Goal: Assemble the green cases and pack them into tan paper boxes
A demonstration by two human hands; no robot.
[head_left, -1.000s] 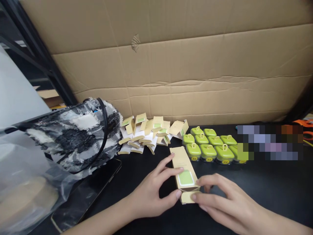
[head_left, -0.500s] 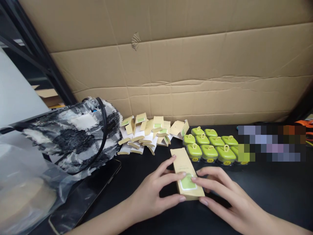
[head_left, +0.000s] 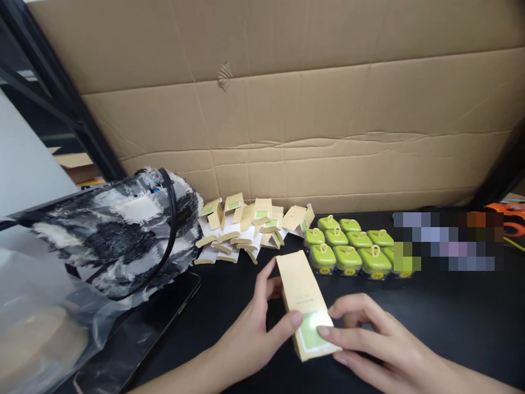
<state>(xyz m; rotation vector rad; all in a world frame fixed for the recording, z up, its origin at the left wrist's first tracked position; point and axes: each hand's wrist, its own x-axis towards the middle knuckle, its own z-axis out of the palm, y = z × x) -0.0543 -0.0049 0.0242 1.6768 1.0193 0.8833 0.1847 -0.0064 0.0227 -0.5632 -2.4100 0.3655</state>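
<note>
A tan cardboard box (head_left: 298, 282) with a pale green label at its near end is held between my two hands, tilted above the black table (head_left: 246, 323). My left hand (head_left: 256, 323) grips its left side, thumb on the top face and fingers along the far left edge. With the fingertips of my right hand (head_left: 377, 339) I hold the right side and the near end, one finger on the label. Whatever the box contains is hidden.
Behind lie several opened tan and white cartons (head_left: 233, 230). To their right stand several small clear tubs with green lids (head_left: 348, 257). A shaggy black-and-white bag (head_left: 123, 230), a phone-like dark slab (head_left: 143, 334) and a plastic bag (head_left: 45, 328) are left. Orange-handled scissors (head_left: 511, 219) lie far right.
The box has come nearer to me and its near end is tilted differently. My left thumb has moved onto the top face, and the left fingers have slid round the far left edge.
</note>
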